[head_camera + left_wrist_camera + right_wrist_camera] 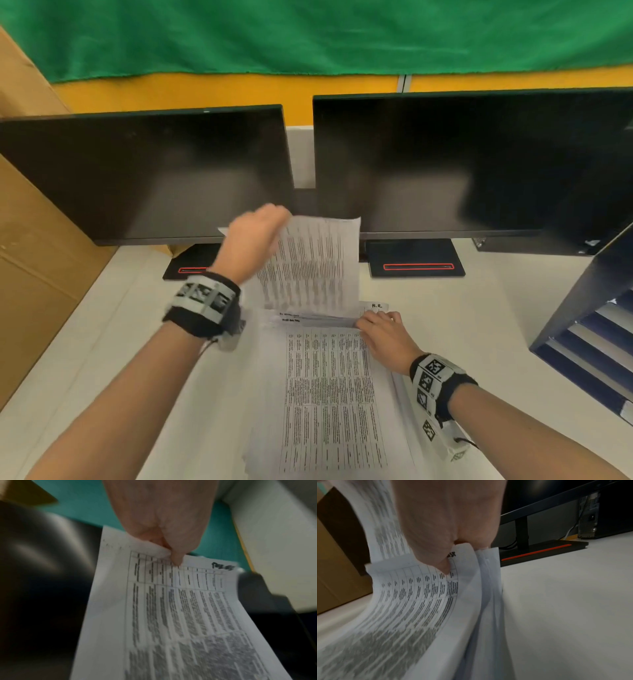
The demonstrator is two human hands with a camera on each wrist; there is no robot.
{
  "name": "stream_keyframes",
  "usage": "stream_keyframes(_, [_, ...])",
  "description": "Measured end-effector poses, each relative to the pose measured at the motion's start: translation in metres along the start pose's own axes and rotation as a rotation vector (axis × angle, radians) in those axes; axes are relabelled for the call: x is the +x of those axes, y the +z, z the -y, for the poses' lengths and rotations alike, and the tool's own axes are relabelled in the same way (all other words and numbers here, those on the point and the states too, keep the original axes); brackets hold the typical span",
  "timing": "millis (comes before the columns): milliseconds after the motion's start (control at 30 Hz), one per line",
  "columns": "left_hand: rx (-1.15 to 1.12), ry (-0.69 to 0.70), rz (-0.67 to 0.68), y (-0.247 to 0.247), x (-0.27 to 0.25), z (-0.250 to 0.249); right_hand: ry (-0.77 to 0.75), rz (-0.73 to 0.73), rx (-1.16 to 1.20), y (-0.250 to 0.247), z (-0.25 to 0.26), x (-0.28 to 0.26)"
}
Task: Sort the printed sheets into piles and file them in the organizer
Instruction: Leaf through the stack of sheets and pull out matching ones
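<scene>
My left hand [255, 236] pinches the top edge of one printed sheet [311, 263] and holds it raised in front of the monitors; the left wrist view shows thumb and finger of the left hand [173, 555] clamped on that lifted sheet [171, 608], a table of text with a handwritten mark in one corner. My right hand [380, 330] grips the far right corner of the stack of printed sheets [329, 394] lying on the white desk. In the right wrist view the right hand [453, 555] has its thumb on the top page and fingers under several pages of the stack [423, 608].
Two dark monitors [147, 174] [472, 161] stand close behind the papers on black bases [416, 258]. A dark blue organizer [592, 335] with slanted shelves sits at the right edge. A cardboard box [34, 240] borders the left. White desk [462, 325] lies between stack and organizer.
</scene>
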State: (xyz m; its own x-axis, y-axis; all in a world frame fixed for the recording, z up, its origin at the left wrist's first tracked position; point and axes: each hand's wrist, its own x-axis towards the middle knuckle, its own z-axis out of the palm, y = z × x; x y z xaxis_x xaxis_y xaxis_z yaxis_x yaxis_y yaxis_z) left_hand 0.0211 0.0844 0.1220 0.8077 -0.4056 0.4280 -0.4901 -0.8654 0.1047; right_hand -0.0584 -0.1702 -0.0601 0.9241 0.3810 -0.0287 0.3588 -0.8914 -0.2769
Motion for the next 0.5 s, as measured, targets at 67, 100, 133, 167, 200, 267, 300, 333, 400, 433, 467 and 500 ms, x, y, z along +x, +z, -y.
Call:
stream_keyframes(67, [-0.08, -0.061, -0.145, -0.036, 0.013, 0.021, 0.053, 0.055, 0.046, -0.006, -0.001, 0.006])
stream_keyframes(100, [-0.137, -0.086, -0.202, -0.054, 0.017, 0.031, 0.092, 0.084, 0.076, -0.009, -0.002, 0.01])
stream_keyframes(133, [-0.196, -0.118, -0.23, -0.069, 0.019, 0.041, 0.131, 0.103, 0.115, -0.013, -0.003, 0.013])
stream_keyframes(167, [-0.245, -0.154, -0.233, -0.082, 0.02, 0.05, 0.169, 0.123, 0.157, -0.017, -0.004, 0.016])
stream_keyframes(200, [-0.281, -0.185, -0.22, -0.092, 0.019, 0.057, 0.202, 0.146, 0.187, -0.02, -0.006, 0.019])
stream_keyframes(267, [-0.321, -0.22, -0.149, -0.105, 0.016, 0.069, 0.261, 0.204, 0.234, -0.025, -0.008, 0.021])
stream_keyframes(300, [-0.339, -0.225, -0.086, -0.108, 0.015, 0.073, 0.283, 0.222, 0.262, -0.026, -0.009, 0.021])
stream_keyframes(333, [-0.361, -0.22, -0.006, -0.107, 0.013, 0.075, 0.299, 0.235, 0.287, -0.027, -0.011, 0.021])
stream_keyframes(400, [-0.36, -0.178, 0.161, -0.092, 0.01, 0.07, 0.319, 0.248, 0.327, -0.027, -0.013, 0.019])
stream_keyframes(433, [-0.34, -0.154, 0.241, -0.077, 0.008, 0.063, 0.332, 0.249, 0.346, -0.027, -0.015, 0.019])
stream_keyframes(467, [-0.318, -0.132, 0.314, -0.056, 0.004, 0.053, 0.344, 0.252, 0.359, -0.026, -0.016, 0.019])
stream_keyframes(500, [-0.294, -0.104, 0.374, -0.033, -0.001, 0.041, 0.356, 0.256, 0.371, -0.027, -0.016, 0.019])
